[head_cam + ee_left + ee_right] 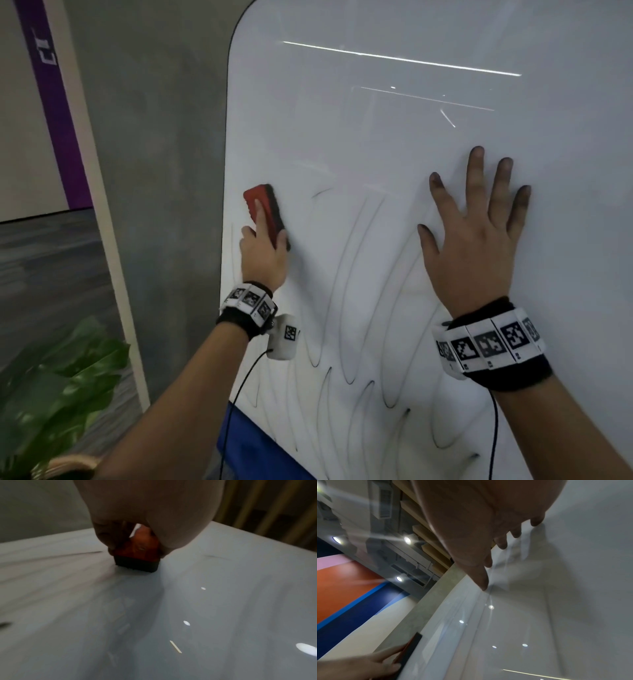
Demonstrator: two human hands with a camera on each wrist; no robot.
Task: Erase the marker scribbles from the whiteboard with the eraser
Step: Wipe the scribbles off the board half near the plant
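head view: the left hand (262, 255) grips a red plastic eraser with a dark felt pad (265, 214), forefinger laid along its back, at the left edge of the glossy white whiteboard (394, 144).
eraser hold: likely so the felt lies flat and pressed against the board.
right hand (476, 240): empty, fingers spread flat on the board, probably bracing it; fingertips look smudged dark.
thin black looping marker scribbles (356, 308): across the lower board; the upper part looks wiped.
left wrist view: felt pad touching the board; palm hides the fingers.
hard to make out: the scribbles' lower reach is cut off; glare streaks could mask faint marks.
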